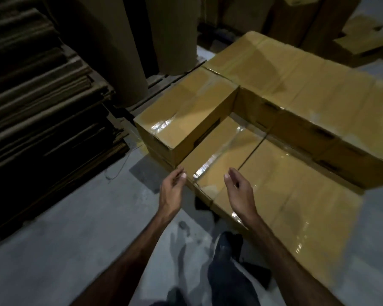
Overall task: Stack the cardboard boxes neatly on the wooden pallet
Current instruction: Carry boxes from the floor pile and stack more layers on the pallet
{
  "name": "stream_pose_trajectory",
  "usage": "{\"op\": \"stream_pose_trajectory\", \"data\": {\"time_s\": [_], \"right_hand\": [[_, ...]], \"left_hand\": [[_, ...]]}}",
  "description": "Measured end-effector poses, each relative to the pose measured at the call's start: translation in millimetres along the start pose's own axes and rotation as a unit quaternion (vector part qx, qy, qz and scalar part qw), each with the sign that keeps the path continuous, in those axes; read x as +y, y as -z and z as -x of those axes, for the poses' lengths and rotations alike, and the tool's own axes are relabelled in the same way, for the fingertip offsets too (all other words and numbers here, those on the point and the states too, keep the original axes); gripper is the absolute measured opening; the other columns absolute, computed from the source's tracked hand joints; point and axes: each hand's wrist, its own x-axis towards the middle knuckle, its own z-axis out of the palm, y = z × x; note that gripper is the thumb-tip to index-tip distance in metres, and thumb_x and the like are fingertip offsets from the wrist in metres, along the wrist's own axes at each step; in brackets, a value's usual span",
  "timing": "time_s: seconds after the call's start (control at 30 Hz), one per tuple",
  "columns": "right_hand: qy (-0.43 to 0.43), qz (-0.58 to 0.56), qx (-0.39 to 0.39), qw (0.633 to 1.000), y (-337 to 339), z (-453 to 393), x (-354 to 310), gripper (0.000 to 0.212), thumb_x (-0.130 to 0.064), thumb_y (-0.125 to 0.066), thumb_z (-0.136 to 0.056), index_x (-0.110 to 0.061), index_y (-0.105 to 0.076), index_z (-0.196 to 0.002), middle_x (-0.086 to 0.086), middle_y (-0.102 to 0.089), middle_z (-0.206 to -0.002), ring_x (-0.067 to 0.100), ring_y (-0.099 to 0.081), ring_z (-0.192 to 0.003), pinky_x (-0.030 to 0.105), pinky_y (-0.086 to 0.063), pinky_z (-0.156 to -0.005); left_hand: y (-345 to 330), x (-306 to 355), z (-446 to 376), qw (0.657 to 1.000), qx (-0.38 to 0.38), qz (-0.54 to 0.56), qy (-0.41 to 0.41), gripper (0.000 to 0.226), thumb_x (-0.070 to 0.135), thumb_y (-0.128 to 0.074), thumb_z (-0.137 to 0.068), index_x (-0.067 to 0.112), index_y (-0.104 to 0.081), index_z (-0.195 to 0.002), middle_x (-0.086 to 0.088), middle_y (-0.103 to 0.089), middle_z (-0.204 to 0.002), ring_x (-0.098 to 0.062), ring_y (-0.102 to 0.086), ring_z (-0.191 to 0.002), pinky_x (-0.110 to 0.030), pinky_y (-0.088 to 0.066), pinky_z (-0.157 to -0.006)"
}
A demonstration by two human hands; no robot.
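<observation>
Boxes [274,120] sit stacked in two tiers, the lower tier nearest you. Your left hand [171,188] and right hand [239,191] hover at the near box [217,160], each grip loosely open, fingers relaxed, holding nothing. Pallet slats [161,81] show behind the stack.

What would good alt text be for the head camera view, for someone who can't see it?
A person's empty left hand and right hand reach with loosely curled fingers over the near lower box of a stack of taped cardboard boxes. A higher layer of boxes wraps around the back and left. Flattened cardboard lies piled at left on the grey floor.
</observation>
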Motion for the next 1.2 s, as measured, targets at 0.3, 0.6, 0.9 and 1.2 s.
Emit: {"op": "stream_pose_trajectory", "data": {"time_s": [0.3,0.6,0.9,1.2], "right_hand": [[-0.007,-0.103,0.083,0.991,162.6,180.9,-81.4,0.052,-0.036,-0.055,-0.108,-0.017,-0.047,-0.156,0.0,-0.052,-0.156,0.011,-0.05,-0.138,0.025,-0.042,-0.105],[-0.026,-0.161,0.149,0.975,354.6,281.8,-7.8,0.053,-0.034,-0.06,-0.106,-0.013,-0.051,-0.153,0.002,-0.056,-0.15,0.014,-0.054,-0.135,0.031,-0.047,-0.111],[-0.068,-0.172,0.272,0.944,551.3,345.7,80.8,0.05,-0.032,-0.062,-0.105,-0.009,-0.056,-0.148,0.006,-0.062,-0.145,0.008,-0.06,-0.125,0.024,-0.046,-0.106],[-0.16,-0.225,0.429,0.86,675.2,369.6,156.9,0.05,-0.036,-0.064,-0.104,-0.012,-0.058,-0.147,0.001,-0.064,-0.143,0.011,-0.06,-0.129,0.043,-0.048,-0.115]], "left_hand": [[-50.7,150.4,201.0,0.992,-0.106,0.032,-0.058,0.034,0.029,-0.062,-0.106,0.027,-0.064,-0.139,0.008,-0.068,-0.137,-0.007,-0.063,-0.127,-0.039,-0.052,-0.111],[-192.9,181.2,337.3,0.99,-0.129,0.017,-0.055,0.049,0.042,-0.065,-0.099,0.021,-0.063,-0.143,0.007,-0.069,-0.137,-0.011,-0.064,-0.128,-0.049,-0.051,-0.112],[-412.9,213.0,414.8,0.955,-0.281,-0.042,-0.089,0.055,0.05,-0.063,-0.094,0.026,-0.063,-0.143,0.009,-0.068,-0.138,-0.01,-0.063,-0.128,-0.053,-0.052,-0.11],[-606.2,240.2,454.5,0.883,-0.442,-0.084,-0.134,0.061,0.048,-0.06,-0.096,0.016,-0.06,-0.147,0.0,-0.065,-0.143,-0.014,-0.062,-0.13,-0.05,-0.053,-0.11]]}}
